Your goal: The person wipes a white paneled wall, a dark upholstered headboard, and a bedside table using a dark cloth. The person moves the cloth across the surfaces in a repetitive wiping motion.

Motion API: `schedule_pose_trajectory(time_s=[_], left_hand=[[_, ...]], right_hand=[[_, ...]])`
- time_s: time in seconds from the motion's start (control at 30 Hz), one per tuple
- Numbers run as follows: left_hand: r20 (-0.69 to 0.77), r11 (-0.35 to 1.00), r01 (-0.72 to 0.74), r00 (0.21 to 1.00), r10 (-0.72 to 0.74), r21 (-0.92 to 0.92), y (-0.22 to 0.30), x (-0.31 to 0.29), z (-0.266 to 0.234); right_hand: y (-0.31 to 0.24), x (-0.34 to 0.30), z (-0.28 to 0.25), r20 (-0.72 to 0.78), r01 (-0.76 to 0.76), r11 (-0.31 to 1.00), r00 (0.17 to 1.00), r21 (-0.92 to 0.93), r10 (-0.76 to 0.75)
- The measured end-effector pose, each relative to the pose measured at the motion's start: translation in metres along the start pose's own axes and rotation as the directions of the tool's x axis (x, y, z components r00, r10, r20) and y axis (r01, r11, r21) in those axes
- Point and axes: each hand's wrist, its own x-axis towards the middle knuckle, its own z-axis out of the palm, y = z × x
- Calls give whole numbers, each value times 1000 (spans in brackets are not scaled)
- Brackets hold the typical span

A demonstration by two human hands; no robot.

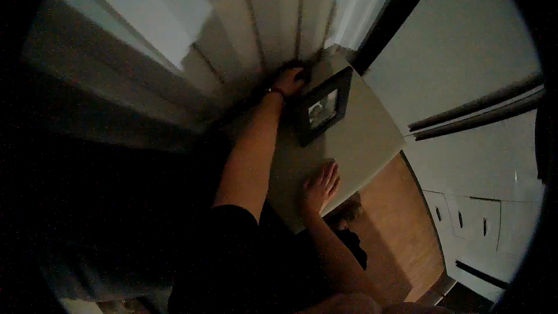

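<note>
The light is dim. My left arm stretches forward, and my left hand (pixel 289 81) is at the far left edge of a pale tabletop (pixel 366 128), beside the curtain. Its fingers run into dark shadow, so I cannot make out their shape or anything in them. Just right of that hand a picture frame (pixel 328 107) with a dark border stands upright on the tabletop. Nearer to me, my right hand (pixel 323 189) lies flat on the surface close to its right edge, fingers stretched out, holding nothing.
Long pale curtains (pixel 232 23) hang along the far left, with shadows cast on them. White cabinets or drawers (pixel 468 215) with dark handles are on the right, beyond a brown wooden floor (pixel 395 215). A dark vertical post (pixel 395 17) rises behind the table.
</note>
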Motion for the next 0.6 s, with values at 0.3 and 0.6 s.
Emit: schedule_pose_trajectory(time_s=[0.3,0.6], left_hand=[[-2,993,-113,994,113,13,-48,17,14],[-464,920,391,816,-346,0,-49,-123,-23]], right_hand=[[3,-2,4,-10,39,999,999,29,-38],[-4,0,-15,16,31,998,999,62,-32]])
